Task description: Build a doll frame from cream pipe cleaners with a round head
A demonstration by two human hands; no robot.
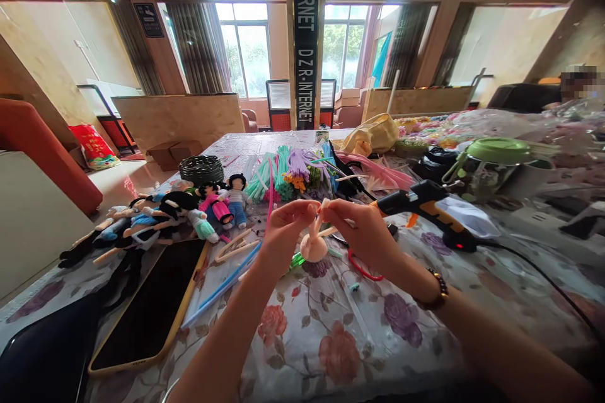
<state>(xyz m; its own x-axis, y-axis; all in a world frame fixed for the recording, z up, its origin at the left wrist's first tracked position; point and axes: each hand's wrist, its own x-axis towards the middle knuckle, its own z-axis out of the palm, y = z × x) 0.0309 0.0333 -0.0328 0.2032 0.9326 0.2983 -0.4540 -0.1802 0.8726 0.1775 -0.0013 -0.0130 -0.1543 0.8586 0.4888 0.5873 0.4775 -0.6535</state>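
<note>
Between my two hands is a small peach-coloured ball of pipe cleaner (313, 248), with pale stems rising from it and one sticking out to the right. The fingers of my left hand (283, 230) pinch the top of the stems. My right hand (366, 233), with a beaded bracelet at the wrist, pinches a pale stem end right beside it. Just right of my right hand lies a black and orange glue gun (420, 204), its red light on. Red-handled scissors (363, 269) and a bright green object (297, 261) rest on the cloth below the hands.
Several pipe-cleaner dolls (189, 214) lie at the left, near a phone (151, 308) and a coil of dark wire (201, 169). Bundles of coloured pipe cleaners (283, 170) are behind my hands. A green-lidded jar (491, 164) stands at right. A person (581, 91) is at the far right.
</note>
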